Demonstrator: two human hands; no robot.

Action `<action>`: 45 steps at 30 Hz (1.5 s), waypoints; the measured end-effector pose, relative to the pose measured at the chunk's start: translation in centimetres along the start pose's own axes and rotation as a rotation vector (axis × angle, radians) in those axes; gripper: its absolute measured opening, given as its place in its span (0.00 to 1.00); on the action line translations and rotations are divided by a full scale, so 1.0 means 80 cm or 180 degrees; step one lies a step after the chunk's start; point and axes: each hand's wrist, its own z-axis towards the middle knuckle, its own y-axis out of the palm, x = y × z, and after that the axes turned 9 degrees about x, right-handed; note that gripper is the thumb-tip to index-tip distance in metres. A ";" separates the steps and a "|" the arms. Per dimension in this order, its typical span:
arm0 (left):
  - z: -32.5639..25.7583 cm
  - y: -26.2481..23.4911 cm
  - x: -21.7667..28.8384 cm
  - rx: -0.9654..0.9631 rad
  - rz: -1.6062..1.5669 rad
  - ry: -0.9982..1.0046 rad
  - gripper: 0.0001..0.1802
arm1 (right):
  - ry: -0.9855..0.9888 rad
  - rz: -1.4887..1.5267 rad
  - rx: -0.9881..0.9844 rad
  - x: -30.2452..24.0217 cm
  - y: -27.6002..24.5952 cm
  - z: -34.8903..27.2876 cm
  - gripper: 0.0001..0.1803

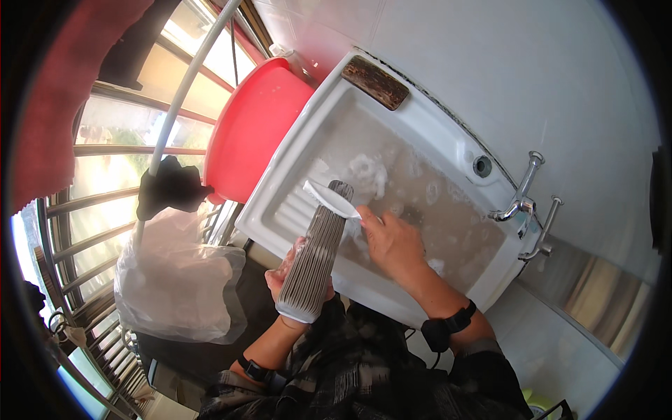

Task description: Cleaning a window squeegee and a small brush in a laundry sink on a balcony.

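Note:
My left hand [283, 273] is closed around a shoe [315, 259], holding it up over the near edge of the sink with its grey, ribbed sole facing me. Only part of the left fingers shows; the rest lies behind the shoe. In my right hand [393, 241] is the handle of a white scrub brush [334, 200]. The brush head lies across the far end of the sole, its bristles hidden beneath it. Below both, the white sink [276, 227] holds cloudy, greyish-brown water [441, 217] with patches of foam [367, 173].
A dark wooden block [375, 82] rests on the sink's far corner. Two metal taps [521, 199] jut from the right side. A red basin [252, 133] leans at the left, near a plastic bag [182, 287] and the barred window [105, 150].

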 end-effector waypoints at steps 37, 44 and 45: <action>-0.002 -0.021 -0.030 0.0622 0.0234 0.1414 0.31 | -0.0575 -0.0888 -0.0327 0.069 0.032 0.083 0.14; 0.006 -0.019 -0.019 0.0249 0.1679 0.2546 0.33 | -0.0007 0.0197 0.0353 -0.016 -0.016 -0.039 0.19; 0.007 -0.021 -0.016 0.0378 0.1899 0.2499 0.38 | 0.0031 0.0581 0.0363 -0.030 -0.017 -0.057 0.20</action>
